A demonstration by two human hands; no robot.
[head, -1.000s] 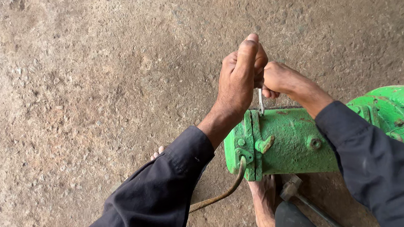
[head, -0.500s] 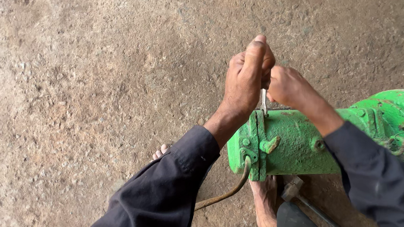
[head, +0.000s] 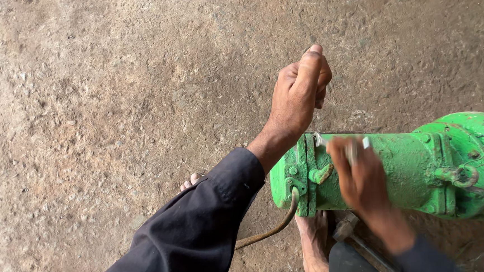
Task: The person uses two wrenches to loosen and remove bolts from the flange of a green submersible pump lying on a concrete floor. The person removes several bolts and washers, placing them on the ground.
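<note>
Green cast-iron pump [head: 400, 165] lying on its side on the concrete floor [head: 111, 105]. Left hand [head: 298, 90], fingers curled together in a loose fist, raised above the flange. Right hand [head: 359, 173], blurred, rests on the pump body; its finger state cannot be told.

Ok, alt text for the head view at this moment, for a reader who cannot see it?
A person's blurred right hand rests on a green cast-metal machine housing lying on a rough concrete floor, a small pale object at its fingers. The left hand, loosely curled, is raised above the housing's flanged end; both arms wear dark sleeves.
</note>
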